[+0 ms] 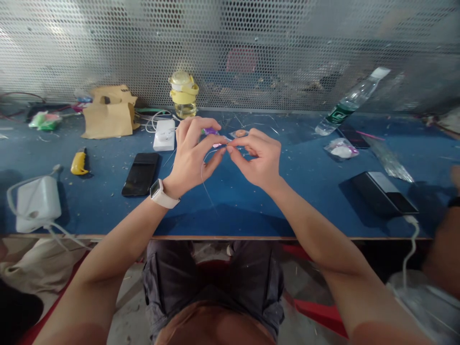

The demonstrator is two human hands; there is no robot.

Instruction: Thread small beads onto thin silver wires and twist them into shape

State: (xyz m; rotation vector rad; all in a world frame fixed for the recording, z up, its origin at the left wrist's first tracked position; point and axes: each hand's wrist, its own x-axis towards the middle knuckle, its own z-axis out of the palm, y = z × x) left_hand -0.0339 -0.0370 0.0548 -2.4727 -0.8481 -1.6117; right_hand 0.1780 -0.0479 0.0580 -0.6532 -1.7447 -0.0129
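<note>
My left hand [196,153], with a white-strapped watch [161,192] on its wrist, pinches thumb and forefinger together above the blue table. From that pinch a thin clear thread [203,178] loops down towards the table's front. Tip to tip with it, my right hand [257,155] is closed in a pinch too; what sits between its fingertips is too small to make out. Just behind the hands lie small plastic packets, one purple [210,131] and one with an orange-brown round piece [240,133], among loose clear strands.
Left of my hands are a black phone [141,174], a white power strip [164,135], a yellow cutter [79,162] and a white charger [38,203]. A yellow-lidded cup [184,96] stands behind. At right are a tilted water bottle [350,103], a strand bundle [391,160] and a black device [384,194].
</note>
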